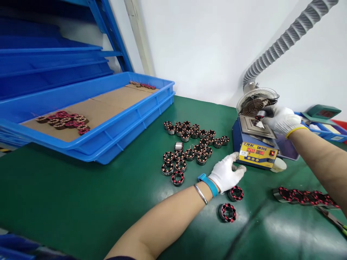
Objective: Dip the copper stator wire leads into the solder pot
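My right hand (280,119), in a white glove, pinches a small wound stator (260,116) over the square pot of a blue solder pot unit (255,144) with a yellow control panel. My left hand (226,173), also gloved, rests on the green mat just left of the unit, fingers curled around a small metal part (241,168). Two stators with red windings (235,193) (227,212) lie just below that hand. A cluster of several copper-wound stators (189,144) lies on the mat to its left.
A row of red-wound stators (303,196) lies at the right with pliers (334,220) beside it. Stacked blue trays (114,130) lined with cardboard hold more stators at the left. A grey fume hose (287,39) ends at a round guard behind the pot. Blue shelving stands at upper left.
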`<state>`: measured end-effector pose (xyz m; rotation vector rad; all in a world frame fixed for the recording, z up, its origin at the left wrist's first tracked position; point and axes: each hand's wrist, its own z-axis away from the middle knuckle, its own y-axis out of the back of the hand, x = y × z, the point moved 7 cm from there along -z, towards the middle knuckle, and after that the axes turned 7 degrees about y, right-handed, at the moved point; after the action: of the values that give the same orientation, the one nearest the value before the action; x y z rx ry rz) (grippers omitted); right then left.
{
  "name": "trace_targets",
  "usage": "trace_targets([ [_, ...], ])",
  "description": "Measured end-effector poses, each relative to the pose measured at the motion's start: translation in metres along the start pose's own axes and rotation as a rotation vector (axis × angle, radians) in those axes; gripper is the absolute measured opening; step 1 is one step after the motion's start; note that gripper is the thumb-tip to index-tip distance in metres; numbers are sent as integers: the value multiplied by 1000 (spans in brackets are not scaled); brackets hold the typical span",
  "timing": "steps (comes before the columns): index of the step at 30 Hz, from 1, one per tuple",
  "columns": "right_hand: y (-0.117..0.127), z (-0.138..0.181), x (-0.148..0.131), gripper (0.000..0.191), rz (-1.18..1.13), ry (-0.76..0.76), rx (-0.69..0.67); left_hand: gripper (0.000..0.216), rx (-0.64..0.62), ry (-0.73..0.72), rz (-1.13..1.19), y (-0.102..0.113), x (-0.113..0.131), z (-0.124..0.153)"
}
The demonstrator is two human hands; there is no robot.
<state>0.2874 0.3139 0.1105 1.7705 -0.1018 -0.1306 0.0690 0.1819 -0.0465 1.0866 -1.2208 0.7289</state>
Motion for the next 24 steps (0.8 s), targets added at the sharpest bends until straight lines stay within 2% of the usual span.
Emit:
trace_targets([
  [4,2,0,1,60,13,-2,6,59,3,-2,12,0,0,-1],
  [11,-13,-2,0,64,12,10,-24,59,11,3,-1,0,-2,-2],
  [19,4,3,0,57,-7,-5,28,59,9,4,4,0,-3,-3],
  [24,-4,2,1,60,-21,-10,13,60,-1,9,9,-1,-4,-4],
])
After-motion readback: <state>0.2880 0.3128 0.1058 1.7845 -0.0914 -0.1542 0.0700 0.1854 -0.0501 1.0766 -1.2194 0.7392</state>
